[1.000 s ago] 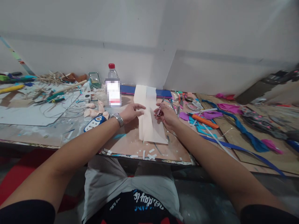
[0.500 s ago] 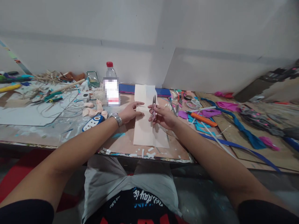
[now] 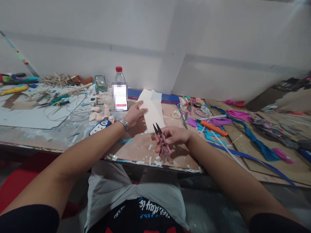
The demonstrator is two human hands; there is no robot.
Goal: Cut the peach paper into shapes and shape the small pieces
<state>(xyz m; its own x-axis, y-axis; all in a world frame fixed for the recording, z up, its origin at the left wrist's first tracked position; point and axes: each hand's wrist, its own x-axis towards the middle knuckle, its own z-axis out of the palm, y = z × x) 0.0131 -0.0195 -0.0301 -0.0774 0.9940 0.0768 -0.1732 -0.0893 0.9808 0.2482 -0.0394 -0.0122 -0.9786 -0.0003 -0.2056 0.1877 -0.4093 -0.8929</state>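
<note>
A cream sheet of paper (image 3: 152, 113) lies in front of me, slightly bent, its far end reaching over a blue flat stack. My left hand (image 3: 134, 115) grips its left edge, thumb over the paper and the other fingers partly hidden. In my right hand (image 3: 173, 137) is a pair of pink-handled thread snips (image 3: 162, 141), dark blades apart and pointing away from me. The snips are at the near end of the paper, and my right fingers cover part of that end.
White paper scraps (image 3: 150, 160) litter the table's front edge. A red-capped bottle (image 3: 119, 77) and a phone (image 3: 120, 97) stand behind my left hand. An orange utility knife (image 3: 213, 128) lies among coloured scraps at right. Pliers (image 3: 58, 101) lie at left.
My right hand with the snips has come nearer to me, and the snips' blades have spread. The paper's near end has moved away from the table edge and bent.
</note>
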